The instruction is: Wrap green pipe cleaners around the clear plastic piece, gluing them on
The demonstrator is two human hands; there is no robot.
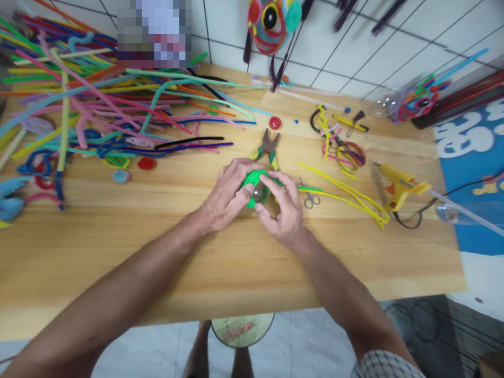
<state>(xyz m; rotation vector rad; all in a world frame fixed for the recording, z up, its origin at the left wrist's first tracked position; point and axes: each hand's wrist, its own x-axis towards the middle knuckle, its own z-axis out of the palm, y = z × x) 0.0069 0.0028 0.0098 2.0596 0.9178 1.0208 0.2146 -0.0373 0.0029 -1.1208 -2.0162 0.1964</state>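
Both hands hold a clear rounded plastic piece (259, 195) with a bright green pipe cleaner (254, 179) coiled round it, just above the wooden table. My left hand (228, 194) grips the coil from the left, its thumb pressed on the near side. From the right, my right hand (281, 205) pinches the coil and the clear piece between thumb and fingers. A green end sticks out to the right, past my right hand. Right behind my hands lie pliers (269, 143) with green and yellow handles. Small scissors (311, 200) rest to the right, partly under the green end.
Loose yellow pipe cleaners (354, 197) lie right, before a yellow glue gun (399, 186) with a cord. Many coloured pipe cleaners (118, 100) fill the back left. A red cap (275, 123) sits behind the pliers. A round stool (242, 331) stands below the table's front edge.
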